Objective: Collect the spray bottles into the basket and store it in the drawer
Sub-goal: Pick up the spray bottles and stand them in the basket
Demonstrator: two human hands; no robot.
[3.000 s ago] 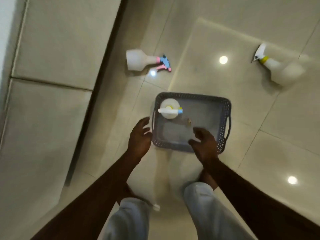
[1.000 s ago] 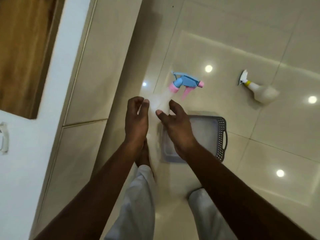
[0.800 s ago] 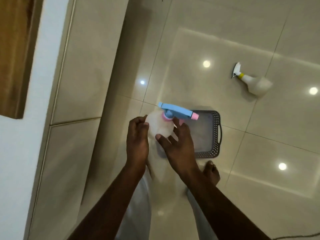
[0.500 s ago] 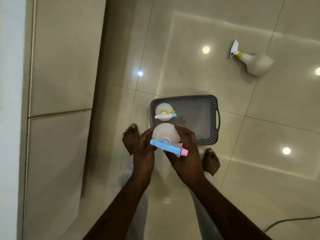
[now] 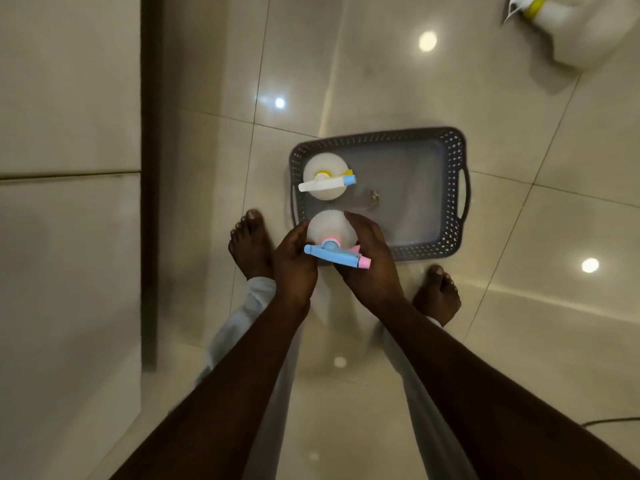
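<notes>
A grey perforated basket [image 5: 453, 188] lies on the tiled floor. Inside, at its far left corner, a white spray bottle with a white, yellow and blue head [image 5: 325, 180] stands upright. My left hand [image 5: 294, 261] and my right hand [image 5: 370, 261] both grip a second white bottle with a blue and pink trigger head [image 5: 332, 233], held upright over the basket's near left corner. A third white bottle with a yellow collar [image 5: 571, 32] lies on its side on the floor at the top right.
Cabinet fronts [image 5: 69, 133] run along the left, with a dark recessed plinth [image 5: 149, 202] below them. My bare feet [image 5: 249, 244] stand just before the basket. A dark cable [image 5: 613, 421] crosses the floor at the right edge.
The blue and pink bottle was lifted from the floor and turned upright between both hands. It has since come down over the basket's near left corner, beside the first bottle.
</notes>
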